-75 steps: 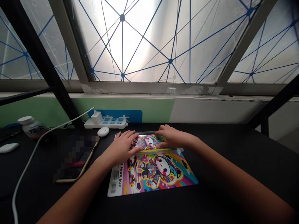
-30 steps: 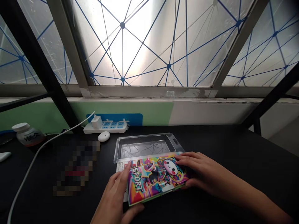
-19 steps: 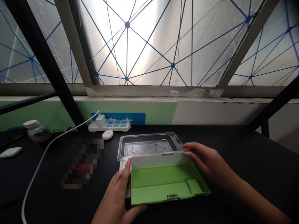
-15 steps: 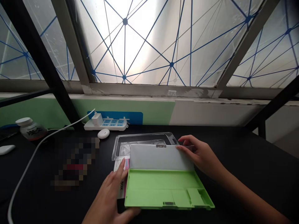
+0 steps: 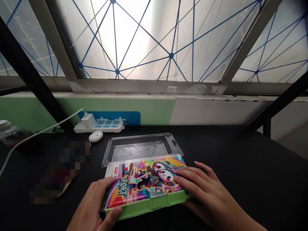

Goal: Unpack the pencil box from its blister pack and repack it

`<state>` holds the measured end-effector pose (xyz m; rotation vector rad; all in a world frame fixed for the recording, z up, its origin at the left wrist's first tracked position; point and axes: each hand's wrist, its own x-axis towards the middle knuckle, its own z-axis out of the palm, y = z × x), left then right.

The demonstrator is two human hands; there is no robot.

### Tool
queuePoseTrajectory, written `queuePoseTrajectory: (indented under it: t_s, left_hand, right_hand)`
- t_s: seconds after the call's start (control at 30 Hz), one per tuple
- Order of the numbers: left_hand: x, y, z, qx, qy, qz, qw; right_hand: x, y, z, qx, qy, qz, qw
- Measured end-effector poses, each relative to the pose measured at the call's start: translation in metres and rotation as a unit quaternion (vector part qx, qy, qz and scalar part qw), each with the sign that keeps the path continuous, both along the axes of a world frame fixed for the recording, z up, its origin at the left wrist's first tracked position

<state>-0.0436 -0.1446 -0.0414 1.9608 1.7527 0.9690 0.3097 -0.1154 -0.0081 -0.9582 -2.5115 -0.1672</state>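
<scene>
At the far left edge of the frame stands a white-capped bottle (image 5: 13,134), partly cut off, with a white cable (image 5: 63,122) running past it up to a charger plug (image 5: 88,120) on the power strip (image 5: 113,126); a pixelated patch covers something below. The left hand (image 5: 90,202), at the lower left, is clamped on the left end of the pencil box (image 5: 141,189), thumb against its green front edge. A white rounded case (image 5: 95,136) sits just below the strip. At the center, a clear plastic tray (image 5: 139,150) lies beyond the shut box, which is at lower center, its "SPORT" lid uppermost over a printed card (image 5: 109,171). Right of center, the right hand (image 5: 204,191) grips the box's right end, fingers spread over the lid.
</scene>
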Motion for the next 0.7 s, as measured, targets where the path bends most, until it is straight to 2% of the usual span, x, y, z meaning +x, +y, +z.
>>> queuePoseTrajectory:
  t_s: [0.07,0.17,0.3,0.47,0.6,0.7]
  left_hand:
    - [-0.004,0.003,-0.001,0.016,0.018,-0.032,0.999]
    - [-0.009,0.006,-0.004,0.03,0.053,-0.073,0.995]
    - [-0.006,0.008,-0.004,-0.002,0.103,-0.055,0.993]
    - [-0.002,0.006,-0.008,-0.007,0.088,-0.009,0.996]
    - [-0.004,0.006,-0.016,0.028,0.099,-0.063,0.993]
    - [-0.005,0.006,-0.015,0.033,0.095,-0.079,0.992]
  right_hand:
    - [0.0,0.001,-0.003,-0.006,0.018,-0.023,1.0]
    - [-0.002,0.007,0.002,-0.061,0.077,-0.064,0.993]
    - [-0.01,0.02,0.009,-0.117,0.062,-0.126,0.983]
    - [-0.035,0.023,0.012,-0.046,-0.001,-0.103,0.994]
    - [-0.072,0.019,0.018,-0.069,-0.031,-0.06,0.995]
    - [-0.099,0.023,0.014,-0.054,-0.047,-0.067,0.995]
